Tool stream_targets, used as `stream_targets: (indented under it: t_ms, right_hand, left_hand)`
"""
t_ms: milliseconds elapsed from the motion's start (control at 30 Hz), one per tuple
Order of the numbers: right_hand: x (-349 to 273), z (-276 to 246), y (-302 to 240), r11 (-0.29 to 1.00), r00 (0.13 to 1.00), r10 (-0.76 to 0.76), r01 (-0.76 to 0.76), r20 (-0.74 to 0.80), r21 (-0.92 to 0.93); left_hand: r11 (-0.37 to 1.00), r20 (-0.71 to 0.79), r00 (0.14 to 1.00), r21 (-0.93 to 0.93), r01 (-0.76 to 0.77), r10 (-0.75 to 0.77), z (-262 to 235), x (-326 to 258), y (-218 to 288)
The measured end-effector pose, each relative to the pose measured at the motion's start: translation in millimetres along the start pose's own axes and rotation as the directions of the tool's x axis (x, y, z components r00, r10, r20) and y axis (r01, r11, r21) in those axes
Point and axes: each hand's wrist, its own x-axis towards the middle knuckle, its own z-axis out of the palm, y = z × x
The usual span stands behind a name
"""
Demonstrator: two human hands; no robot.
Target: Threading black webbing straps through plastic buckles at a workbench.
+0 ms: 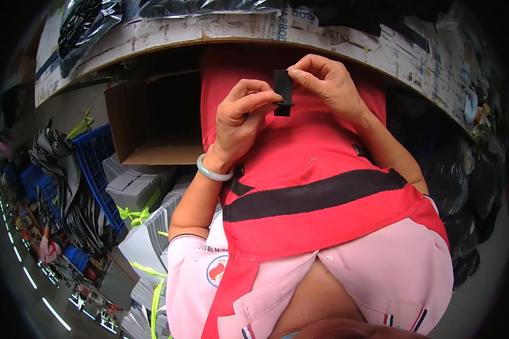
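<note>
A short black strap (283, 85) hangs upright in front of the red apron over my lap. The thumb and index finger of my right hand (331, 82) pinch its upper right corner. My left hand (240, 116) is closed on a small dark bar-like piece (287, 104) that crosses the strap low down; whether it loops round the strap or only lies against it I cannot tell. The strap's lower end sticks out below that piece. A pale bangle (214, 169) circles my left wrist.
A worktable (209, 28) with a worn, printed cover runs across the far side, bearing clear plastic bags of black pieces. Under its left part stands an open cardboard box (124, 121). Bundled grey sheets (133, 189) with lime ties and a blue crate (96, 164) are at left. Dark bags (452, 192) sit at right.
</note>
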Motion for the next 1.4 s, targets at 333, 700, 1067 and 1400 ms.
stream_targets:
  t_ms: [333,700,1067,1400]
  right_hand:
    - [-1,13,-4,0.992,0.998,0.024,-0.017,-0.055,0.127]
    - [10,31,7,0.986,0.956,0.156,-0.166,0.250,0.020]
    - [10,37,1,0.989,0.949,0.037,0.011,0.313,-0.150]
    - [1,-8,-3,0.895,0.976,-0.214,0.209,0.032,-0.394]
  left_hand:
    - [0.988,0.035,0.992,-0.085,0.125,-0.122,-2,-7,5]
    - [0.931,-0.488,0.815,0.012,0.364,-0.313,-108,-51,41]
    - [0.819,0.117,0.877,-0.318,0.477,-0.465,-13,-18,10]
    - [0.778,0.133,0.852,-0.356,0.518,-0.506,-1,2,-14]
